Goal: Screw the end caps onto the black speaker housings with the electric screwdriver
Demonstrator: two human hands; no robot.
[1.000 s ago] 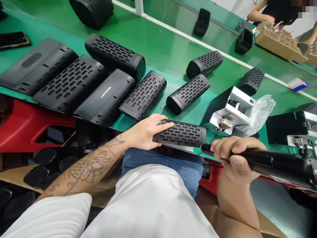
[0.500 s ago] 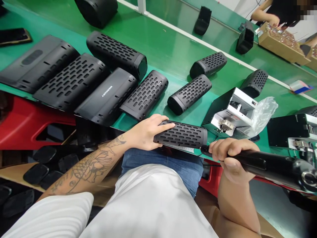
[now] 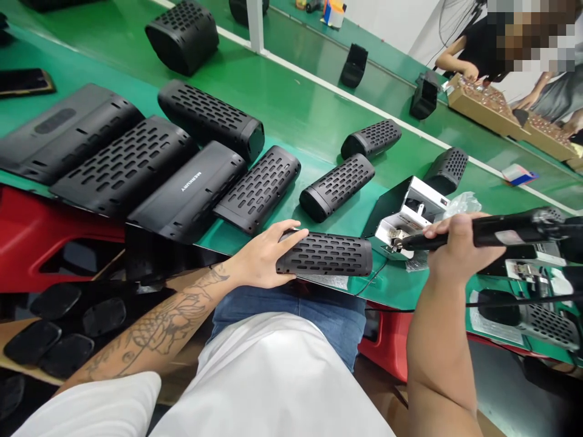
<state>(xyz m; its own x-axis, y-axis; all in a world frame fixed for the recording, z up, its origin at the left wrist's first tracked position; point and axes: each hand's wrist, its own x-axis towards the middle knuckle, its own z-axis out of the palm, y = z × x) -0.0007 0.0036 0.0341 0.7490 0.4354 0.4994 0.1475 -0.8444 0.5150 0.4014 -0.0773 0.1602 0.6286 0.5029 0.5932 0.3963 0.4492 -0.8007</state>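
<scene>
My left hand (image 3: pixel 268 252) grips one end of a black speaker housing (image 3: pixel 330 255) with slotted sides, which lies at the table's near edge. In my right hand (image 3: pixel 460 243) is a black electric screwdriver (image 3: pixel 505 230), fingers wrapped round its body. Its tip meets the metal outlet of a screw feeder (image 3: pixel 405 224), a black and silver box right of the housing; whether a screw is on the tip is too small to tell. Two slotted housings, one of them the nearer housing (image 3: pixel 337 187), lie beyond my left hand.
Several black housings stand in a row at left, among them one marked MERKURY (image 3: pixel 189 191). A phone (image 3: pixel 26 82) lies far left. Across the green table (image 3: pixel 291 97), other people work at a cardboard box (image 3: pixel 485 109). A second feeder and a cable are at right.
My right hand has lifted the screwdriver away from the housing's right end and brought its tip to the screw feeder. My left hand still holds the housing. The view has shifted slightly.
</scene>
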